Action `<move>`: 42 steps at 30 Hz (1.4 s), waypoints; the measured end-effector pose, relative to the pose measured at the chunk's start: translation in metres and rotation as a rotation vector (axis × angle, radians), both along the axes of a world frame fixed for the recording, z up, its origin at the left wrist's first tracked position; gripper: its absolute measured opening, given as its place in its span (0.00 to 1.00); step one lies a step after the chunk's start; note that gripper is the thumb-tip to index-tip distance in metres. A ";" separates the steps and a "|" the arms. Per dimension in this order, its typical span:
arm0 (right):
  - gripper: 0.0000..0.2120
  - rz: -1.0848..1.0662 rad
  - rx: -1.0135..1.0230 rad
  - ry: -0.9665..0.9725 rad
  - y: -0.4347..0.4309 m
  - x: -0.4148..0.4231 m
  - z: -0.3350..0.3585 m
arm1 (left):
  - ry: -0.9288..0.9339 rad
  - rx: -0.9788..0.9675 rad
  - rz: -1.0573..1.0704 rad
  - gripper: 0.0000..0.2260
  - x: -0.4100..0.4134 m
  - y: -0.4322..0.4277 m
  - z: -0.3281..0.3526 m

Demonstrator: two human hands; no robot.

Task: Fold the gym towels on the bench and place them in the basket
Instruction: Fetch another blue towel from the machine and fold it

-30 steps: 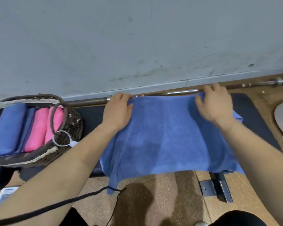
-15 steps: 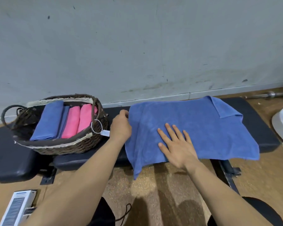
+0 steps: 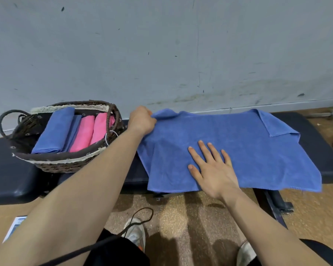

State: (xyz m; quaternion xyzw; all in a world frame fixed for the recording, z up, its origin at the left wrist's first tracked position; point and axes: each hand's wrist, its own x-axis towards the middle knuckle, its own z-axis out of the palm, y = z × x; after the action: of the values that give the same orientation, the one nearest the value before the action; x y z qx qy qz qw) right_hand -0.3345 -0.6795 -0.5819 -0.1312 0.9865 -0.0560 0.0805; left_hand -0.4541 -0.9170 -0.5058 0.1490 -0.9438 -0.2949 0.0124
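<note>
A: While the towel [image 3: 229,148] lies spread on the bench [image 3: 315,143], where is each hand?

B: The left hand [image 3: 141,120] is at the towel's far left corner, and its fingers are closed on the cloth there, which is a little bunched. The right hand [image 3: 212,169] is flat on the towel near its front edge, fingers straight and spread apart, holding nothing.

A: Is the towel lying flat?

B: Mostly. Its far right corner is turned over onto the towel, and its front edge hangs a little over the front of the bench.

A: And the basket [image 3: 65,164]?

B: It stands on the bench left of the towel, just beside the left hand. Inside it, folded towels lie side by side: two blue ones [image 3: 56,129] on the left and two pink ones [image 3: 90,131] on the right.

A: Anything behind the towel?

B: A grey wall [image 3: 161,54].
</note>
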 end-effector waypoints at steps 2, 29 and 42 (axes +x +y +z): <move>0.33 -0.001 0.003 0.001 0.000 0.000 -0.001 | 0.051 -0.029 0.016 0.09 -0.007 -0.006 0.004; 0.28 0.300 -0.171 -0.071 -0.063 0.009 0.024 | 0.120 -0.351 -0.312 0.16 0.191 -0.016 -0.045; 0.27 0.287 -0.214 -0.103 -0.061 0.012 0.031 | -0.074 -0.541 -0.294 0.15 0.206 -0.065 -0.020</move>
State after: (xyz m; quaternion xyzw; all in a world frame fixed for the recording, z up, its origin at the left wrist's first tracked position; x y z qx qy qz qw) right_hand -0.3226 -0.7407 -0.5512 -0.2756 0.9406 -0.1554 0.1235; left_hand -0.2478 -0.9817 -0.5262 0.0128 -0.9993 -0.0260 -0.0256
